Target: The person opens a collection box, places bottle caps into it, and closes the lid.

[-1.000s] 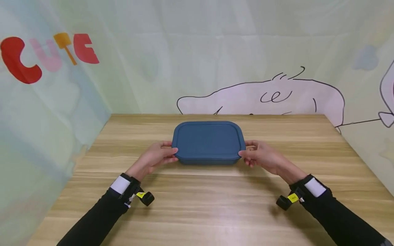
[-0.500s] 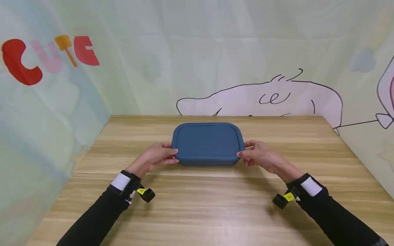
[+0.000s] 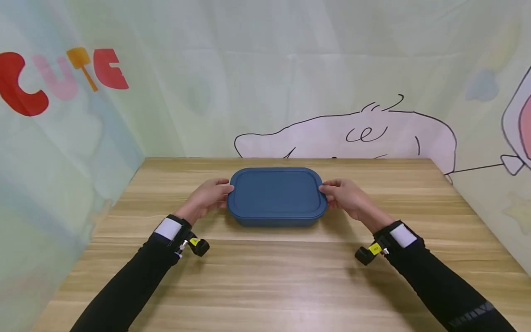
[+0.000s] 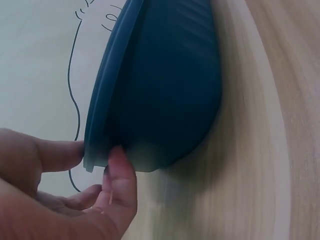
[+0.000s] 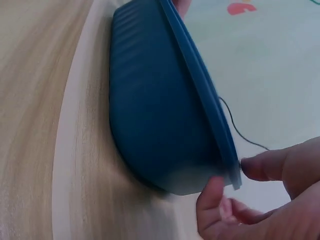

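Observation:
A blue rectangular food container (image 3: 277, 222) with rounded corners stands on the table, its flat blue lid (image 3: 277, 192) in place. My left hand (image 3: 207, 194) pinches the lid's rim at the left end. In the left wrist view the thumb lies on the lid's edge and a fingertip is tucked beneath the rim. At the right end my right hand (image 3: 347, 198) pinches the rim the same way, thumb on top and fingers below, as the right wrist view shows. The inside of the container is hidden by the lid.
The wood-grain table (image 3: 265, 281) meets a pale printed cloth (image 3: 265, 83) along its back edge. Cloth also borders the left and right sides. A black camera (image 3: 200, 247) is strapped to the left wrist and another camera (image 3: 365, 255) to the right.
Both hands have shifted back along the container's ends, from near the front corners toward the middle of each side. The container appears to stay in place; the head view has shifted slightly.

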The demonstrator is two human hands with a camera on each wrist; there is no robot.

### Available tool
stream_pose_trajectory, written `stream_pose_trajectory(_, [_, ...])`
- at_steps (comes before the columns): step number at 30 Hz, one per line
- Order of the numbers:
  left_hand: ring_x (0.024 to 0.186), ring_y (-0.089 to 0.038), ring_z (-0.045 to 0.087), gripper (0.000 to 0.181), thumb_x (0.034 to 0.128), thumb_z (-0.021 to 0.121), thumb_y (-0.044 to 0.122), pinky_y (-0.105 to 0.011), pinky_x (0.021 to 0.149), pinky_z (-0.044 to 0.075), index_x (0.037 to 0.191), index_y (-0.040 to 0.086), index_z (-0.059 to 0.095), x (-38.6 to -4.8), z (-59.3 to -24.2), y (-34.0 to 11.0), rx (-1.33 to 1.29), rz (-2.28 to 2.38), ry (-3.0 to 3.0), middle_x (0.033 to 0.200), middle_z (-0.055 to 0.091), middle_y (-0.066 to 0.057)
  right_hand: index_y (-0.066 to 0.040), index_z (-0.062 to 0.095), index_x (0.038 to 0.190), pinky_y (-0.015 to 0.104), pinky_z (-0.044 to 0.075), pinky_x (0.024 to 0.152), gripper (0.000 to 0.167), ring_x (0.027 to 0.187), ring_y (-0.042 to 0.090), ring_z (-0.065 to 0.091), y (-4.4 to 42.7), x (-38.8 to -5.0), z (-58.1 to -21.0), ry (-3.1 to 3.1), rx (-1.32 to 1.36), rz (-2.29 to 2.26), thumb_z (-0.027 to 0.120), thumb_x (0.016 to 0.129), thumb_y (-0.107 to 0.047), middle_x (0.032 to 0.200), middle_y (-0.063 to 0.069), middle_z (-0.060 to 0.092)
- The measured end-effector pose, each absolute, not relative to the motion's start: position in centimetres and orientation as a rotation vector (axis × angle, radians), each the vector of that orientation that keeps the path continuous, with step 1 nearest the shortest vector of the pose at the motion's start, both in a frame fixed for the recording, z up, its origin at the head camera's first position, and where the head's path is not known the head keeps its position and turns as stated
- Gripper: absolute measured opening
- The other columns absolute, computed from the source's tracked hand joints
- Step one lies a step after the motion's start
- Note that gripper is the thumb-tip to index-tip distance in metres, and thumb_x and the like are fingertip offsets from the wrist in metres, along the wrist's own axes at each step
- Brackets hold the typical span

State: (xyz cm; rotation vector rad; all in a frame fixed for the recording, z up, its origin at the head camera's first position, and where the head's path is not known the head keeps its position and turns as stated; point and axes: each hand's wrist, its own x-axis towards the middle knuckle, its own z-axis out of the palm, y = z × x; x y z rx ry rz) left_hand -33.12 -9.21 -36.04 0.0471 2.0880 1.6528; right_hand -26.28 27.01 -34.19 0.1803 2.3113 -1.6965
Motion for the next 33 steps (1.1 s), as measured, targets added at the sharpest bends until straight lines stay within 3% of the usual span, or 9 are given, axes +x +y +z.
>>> stream_pose_trajectory(5, [0.098,-0.019,0.06,0.055,0.1085,0.053,0.014,-0.025,0.073,0.052,0.16,0.007,0.035,-33.3,-35.7,-9.0,0.047,1.647,2.108,0.125,0.061,-0.017,0.012,0.032,0.153,0.025,0.054,0.072,0.053,0.078,0.01,0.057,27.3,-26.7,-34.4,2.292,0.192,-1.737,0.05,0.11,-0.012,0.095,0.004,0.056])
stream_pose_trajectory(11, [0.092,-0.018,0.062,0.055,0.1073,0.055,0.012,-0.026,0.073,0.052,0.158,0.005,0.037,-32.8,-35.9,-9.1,0.072,1.653,2.08,0.116,0.065,-0.015,0.014,0.036,0.148,0.025,0.053,0.072,0.047,0.077,0.009,0.055,27.8,-26.2,-34.5,2.287,0.146,-1.724,0.05,0.109,-0.008,0.093,0.004,0.055])
stream_pose_trajectory(16, [0.089,-0.018,0.063,0.055,0.1071,0.056,0.012,-0.026,0.073,0.053,0.158,0.004,0.036,-31.6,-36.2,-9.2,0.094,1.644,2.008,0.111,0.065,-0.012,0.014,0.042,0.137,0.028,0.052,0.07,0.037,0.073,0.011,0.053,28.9,-24.6,-34.4,2.251,0.095,-1.691,0.049,0.108,-0.007,0.086,0.004,0.052])
stream_pose_trajectory(22, [0.089,-0.018,0.065,0.059,0.1067,0.057,0.012,-0.026,0.074,0.055,0.159,0.001,0.032,-29.4,-36.3,-9.2,0.162,1.619,1.898,0.107,0.066,-0.011,0.003,0.049,0.11,0.029,0.053,0.067,0.014,0.069,0.014,0.058,30.4,-22.3,-34.4,2.125,0.041,-1.694,0.052,0.107,-0.01,0.079,0.004,0.052])
stream_pose_trajectory(28, [0.083,-0.019,0.066,0.066,0.1073,0.054,0.008,-0.029,0.073,0.058,0.163,0.005,0.02,-27.2,-36.4,-9.5,0.233,1.563,1.707,0.094,0.065,-0.012,0.0,0.047,0.105,0.031,0.056,0.068,0.013,0.072,0.018,0.065,32.0,-20.0,-34.7,2.007,-0.049,-1.645,0.053,0.106,-0.012,0.083,0.008,0.06])
stream_pose_trajectory(33, [0.086,-0.02,0.064,0.068,0.1066,0.053,0.004,-0.032,0.076,0.06,0.164,0.005,0.016,-25.8,-36.5,-9.6,0.317,1.5,1.59,0.095,0.064,-0.012,0.001,0.045,0.1,0.032,0.059,0.068,0.014,0.069,0.02,0.067,32.9,-18.3,-35.0,1.932,-0.115,-1.618,0.056,0.105,-0.007,0.08,0.01,0.059])
